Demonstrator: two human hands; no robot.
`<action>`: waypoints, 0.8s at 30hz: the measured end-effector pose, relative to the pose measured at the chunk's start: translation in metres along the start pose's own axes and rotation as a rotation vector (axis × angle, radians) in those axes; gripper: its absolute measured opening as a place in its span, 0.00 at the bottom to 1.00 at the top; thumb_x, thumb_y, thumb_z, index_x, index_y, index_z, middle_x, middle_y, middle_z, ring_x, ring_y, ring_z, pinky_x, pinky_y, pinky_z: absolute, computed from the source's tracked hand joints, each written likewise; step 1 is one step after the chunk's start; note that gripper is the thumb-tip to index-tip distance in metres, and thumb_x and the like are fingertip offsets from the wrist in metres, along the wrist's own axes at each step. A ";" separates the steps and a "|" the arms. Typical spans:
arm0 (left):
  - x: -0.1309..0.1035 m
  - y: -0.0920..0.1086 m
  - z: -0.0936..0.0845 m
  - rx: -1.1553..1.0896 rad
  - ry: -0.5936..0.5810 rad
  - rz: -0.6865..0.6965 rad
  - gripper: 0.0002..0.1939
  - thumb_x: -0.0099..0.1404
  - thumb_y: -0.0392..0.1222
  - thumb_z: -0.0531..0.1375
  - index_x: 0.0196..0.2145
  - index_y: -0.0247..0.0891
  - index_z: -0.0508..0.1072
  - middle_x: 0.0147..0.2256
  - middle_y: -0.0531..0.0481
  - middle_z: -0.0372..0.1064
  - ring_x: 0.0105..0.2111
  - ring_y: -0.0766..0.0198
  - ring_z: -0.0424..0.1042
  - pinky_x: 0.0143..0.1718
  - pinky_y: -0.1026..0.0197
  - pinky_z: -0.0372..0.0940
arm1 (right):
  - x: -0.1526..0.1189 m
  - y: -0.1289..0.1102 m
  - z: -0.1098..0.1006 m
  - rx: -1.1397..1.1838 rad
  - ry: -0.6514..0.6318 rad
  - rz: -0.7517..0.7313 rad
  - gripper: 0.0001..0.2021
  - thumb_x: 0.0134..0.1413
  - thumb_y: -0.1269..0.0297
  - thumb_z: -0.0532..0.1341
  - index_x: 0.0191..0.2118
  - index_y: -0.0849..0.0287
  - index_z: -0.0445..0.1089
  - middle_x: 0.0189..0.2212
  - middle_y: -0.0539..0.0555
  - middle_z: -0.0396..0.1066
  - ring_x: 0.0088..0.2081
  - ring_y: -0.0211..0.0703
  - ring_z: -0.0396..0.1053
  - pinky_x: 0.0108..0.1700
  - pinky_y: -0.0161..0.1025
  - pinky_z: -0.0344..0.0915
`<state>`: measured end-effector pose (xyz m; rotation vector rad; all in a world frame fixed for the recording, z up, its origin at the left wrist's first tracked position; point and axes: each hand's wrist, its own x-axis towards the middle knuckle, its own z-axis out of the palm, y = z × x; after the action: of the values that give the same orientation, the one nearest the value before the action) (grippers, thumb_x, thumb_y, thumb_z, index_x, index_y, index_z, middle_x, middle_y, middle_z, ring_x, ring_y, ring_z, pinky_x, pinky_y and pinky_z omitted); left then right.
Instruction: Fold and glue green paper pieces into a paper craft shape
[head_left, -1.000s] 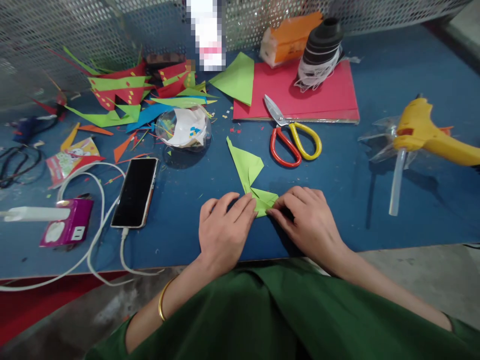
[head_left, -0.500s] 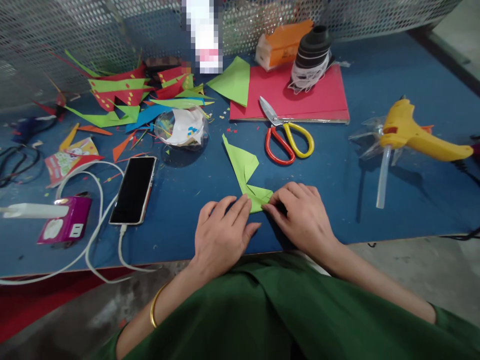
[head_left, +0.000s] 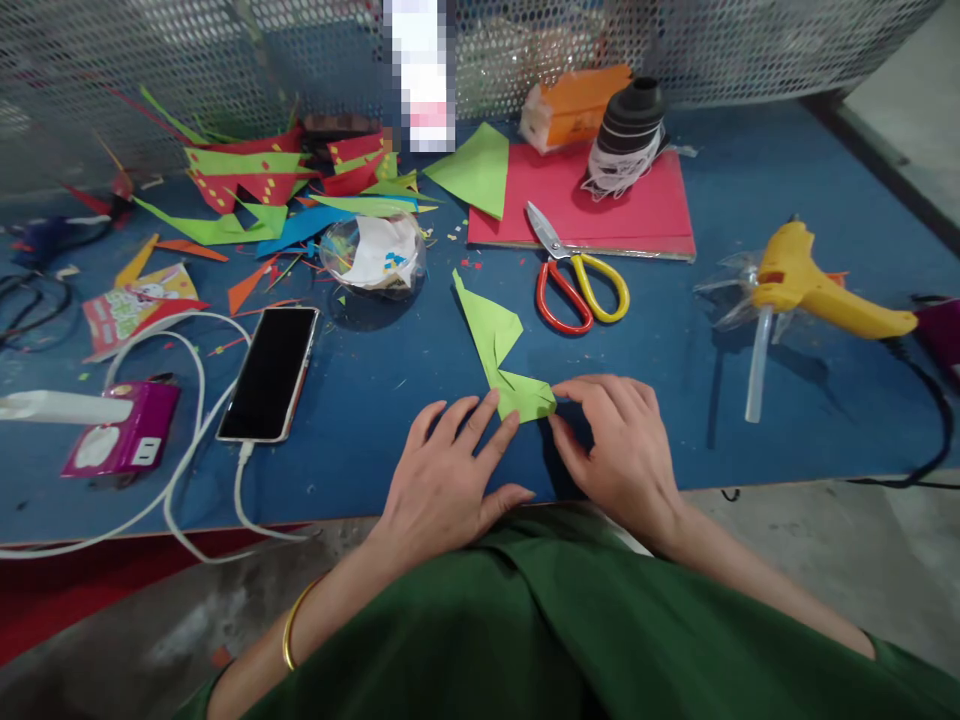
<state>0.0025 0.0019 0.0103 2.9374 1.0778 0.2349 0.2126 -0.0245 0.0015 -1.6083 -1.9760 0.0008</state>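
A folded light-green paper (head_left: 491, 335) lies on the blue table in front of me, its pointed end away from me and a second arm to the right. My left hand (head_left: 442, 470) is open, fingers spread, with fingertips resting on the paper's near edge. My right hand (head_left: 619, 440) has its thumb and index finger closed at the paper's right tip. Beyond the paper rest scissors (head_left: 559, 250) with one red and one yellow handle, blades partly apart.
A phone (head_left: 270, 375) on a white cable lies left, near a purple box (head_left: 124, 430). A yellow glue gun (head_left: 806, 270) stands right. Behind are red sheets (head_left: 540, 215), a black string-wound cone (head_left: 626, 140), a clear bowl (head_left: 373, 252) and red-green paper pieces (head_left: 244, 175).
My left fingers have spread wider on the paper. My right hand has shifted slightly right, showing more of the paper's right tip. The whole view has tilted a little.
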 end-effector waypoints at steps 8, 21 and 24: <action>-0.003 0.000 0.002 -0.014 0.045 0.047 0.35 0.71 0.64 0.48 0.61 0.34 0.68 0.64 0.41 0.63 0.59 0.47 0.64 0.60 0.43 0.54 | -0.020 -0.011 0.003 -0.048 -0.193 -0.340 0.20 0.66 0.71 0.53 0.60 0.69 0.65 0.58 0.64 0.71 0.60 0.49 0.68 0.60 0.48 0.63; -0.005 -0.002 0.002 0.002 0.099 0.072 0.30 0.74 0.56 0.49 0.60 0.30 0.69 0.61 0.44 0.68 0.60 0.45 0.65 0.63 0.40 0.51 | -0.027 -0.016 -0.001 -0.276 -0.174 -0.402 0.22 0.67 0.66 0.51 0.57 0.79 0.67 0.57 0.70 0.71 0.58 0.57 0.69 0.61 0.51 0.61; -0.006 -0.002 0.003 -0.046 0.097 0.059 0.31 0.73 0.56 0.50 0.61 0.29 0.68 0.62 0.42 0.67 0.60 0.45 0.65 0.64 0.40 0.51 | -0.030 -0.018 -0.004 -0.308 -0.177 -0.367 0.24 0.67 0.64 0.50 0.58 0.81 0.66 0.57 0.70 0.71 0.58 0.58 0.69 0.61 0.53 0.61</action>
<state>-0.0028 -0.0003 0.0064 2.9472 0.9833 0.4014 0.2010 -0.0577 -0.0019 -1.4385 -2.4833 -0.3294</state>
